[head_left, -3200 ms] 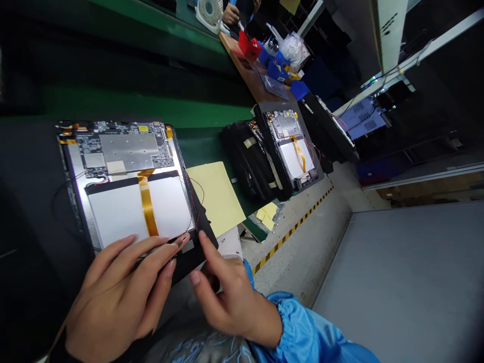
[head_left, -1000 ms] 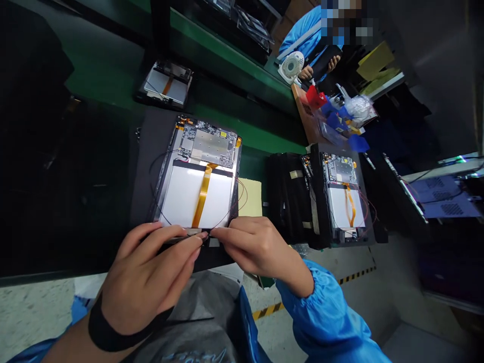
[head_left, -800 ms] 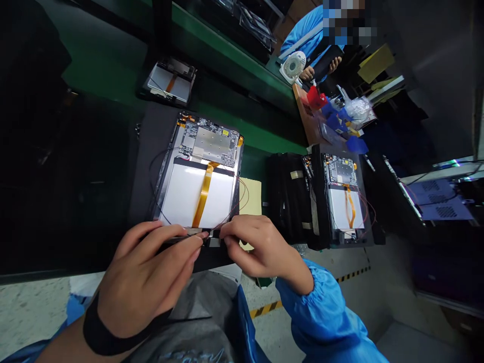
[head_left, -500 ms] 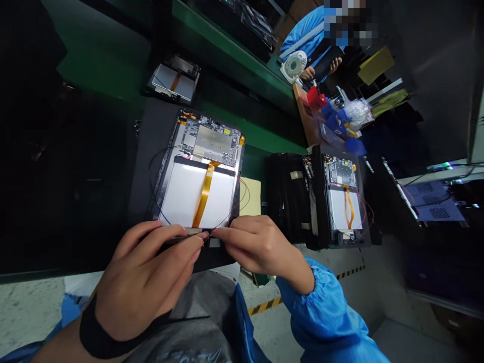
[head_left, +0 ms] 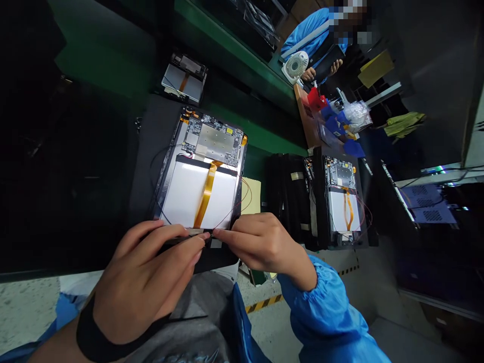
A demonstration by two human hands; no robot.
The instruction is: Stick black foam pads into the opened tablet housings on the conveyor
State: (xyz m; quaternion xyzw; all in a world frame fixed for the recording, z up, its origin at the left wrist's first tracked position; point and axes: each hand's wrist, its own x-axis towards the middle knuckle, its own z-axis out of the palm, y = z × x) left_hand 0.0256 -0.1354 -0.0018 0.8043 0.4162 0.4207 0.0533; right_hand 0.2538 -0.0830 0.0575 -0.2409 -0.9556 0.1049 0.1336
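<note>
An opened tablet (head_left: 185, 196) lies on a dark pad, its circuit board (head_left: 215, 141) at the far end and an orange ribbon cable (head_left: 206, 194) running down the white battery. My left hand (head_left: 151, 277) rests along the near edge, fingers spread, its index fingertip at the bottom middle. Close beside that fingertip, the thumb and index finger of my right hand (head_left: 260, 242) are pinched at the same edge. What the pinch holds is too small to name. Thin red and black wires loop out at the tablet's sides.
Another opened tablet (head_left: 342, 201) leans on black padded holders (head_left: 285, 201) at the right. A further one (head_left: 183, 80) lies beyond the pad. Yellow paper (head_left: 251, 194) sits beside the work. At the back, a person in blue (head_left: 312, 35) is near a white fan (head_left: 295, 66).
The view has shifted slightly. Both hands stay at the tablet's near edge, the right fingertips slightly farther right of the left fingertip.
</note>
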